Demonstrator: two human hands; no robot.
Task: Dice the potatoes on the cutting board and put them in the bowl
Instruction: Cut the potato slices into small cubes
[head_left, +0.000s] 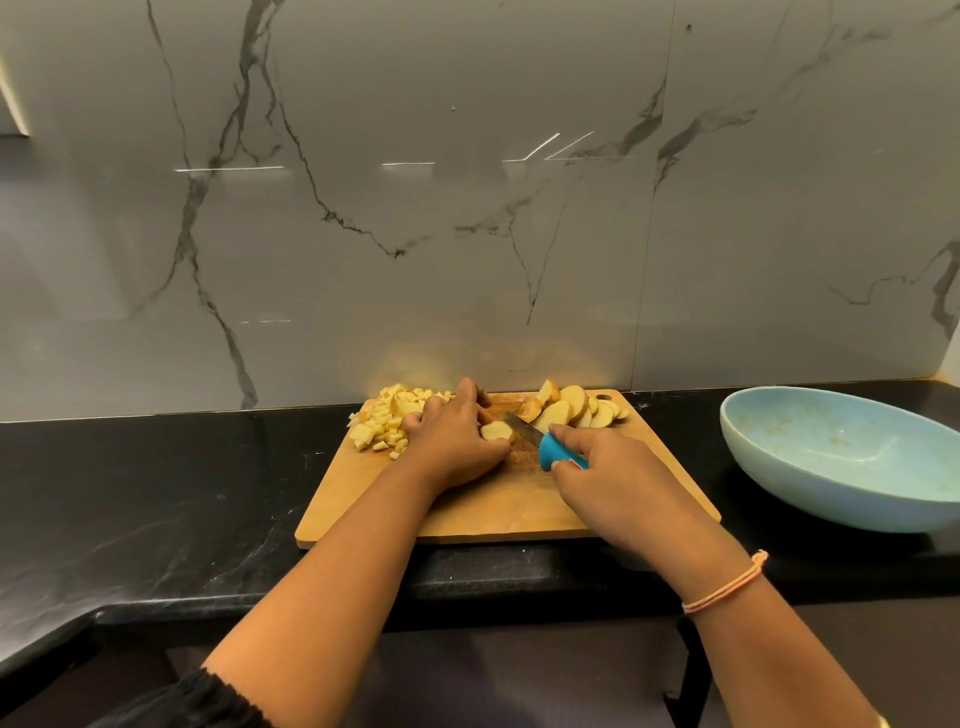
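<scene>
Fingers (470, 402) of left hand (452, 441) curled over a pale, flat-cut potato piece (496, 431), pinning it to the light wooden rectangular cutting board (519, 509). Right hand (613, 473) clenched round the blue plastic handle of a small steel-bladed knife (544, 446), index finger laid along the top. Blade tip sits just beside the held piece; contact cannot be told

Step in hand, as judged: dicing this piece. To do it well:
- keep the flat face down so it cannot rock
- tuck fingertips back, knuckles guiding the blade
- cut strips, then cross-cut to match the cubes already made

Materials:
- heap of small pale-yellow potato cubes (384, 421) at the board's far left, edges sharp, faces likely wet and starchy, so slippery
- fanned stack of oval potato slices (576, 410) with tan skin rims at the far right, uncut
- wide shallow pale-blue glazed bowl (810, 493) well apart to the right on the black speckled stone counter (156, 493); no potato seen in it
- veined grey marble wall (415, 208) behind, glossy
</scene>
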